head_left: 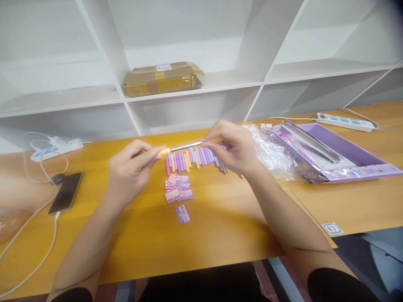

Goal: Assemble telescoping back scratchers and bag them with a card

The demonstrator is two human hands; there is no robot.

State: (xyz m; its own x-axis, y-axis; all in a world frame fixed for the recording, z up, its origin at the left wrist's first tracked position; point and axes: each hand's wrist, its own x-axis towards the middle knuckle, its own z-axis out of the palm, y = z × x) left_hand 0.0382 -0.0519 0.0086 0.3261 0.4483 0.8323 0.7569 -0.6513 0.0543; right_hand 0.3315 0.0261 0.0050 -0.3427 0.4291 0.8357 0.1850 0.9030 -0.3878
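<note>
Both hands are raised over the table with a thin silvery metal rod (185, 146) stretched level between them. My left hand (130, 170) pinches the yellow piece (164, 151) at the rod's left end. The rod's right end is in the closed fingers of my right hand (234, 144), which hide part of it. Just beyond and below the rod lies a row of short pink, purple, blue and yellow sticks (179, 162). Several metal rods (223, 166) lie beside the row, partly behind my right hand. Nearer to me are overlapping small printed cards (178, 186) and a single card (183, 214).
To the right stand crumpled clear plastic (272, 151) and an open purple box (362, 172). A phone (66, 193) with white cables and a power strip (56, 149) lie left. Another power strip (344, 121) is at the back right. White shelves hold a taped parcel (162, 79).
</note>
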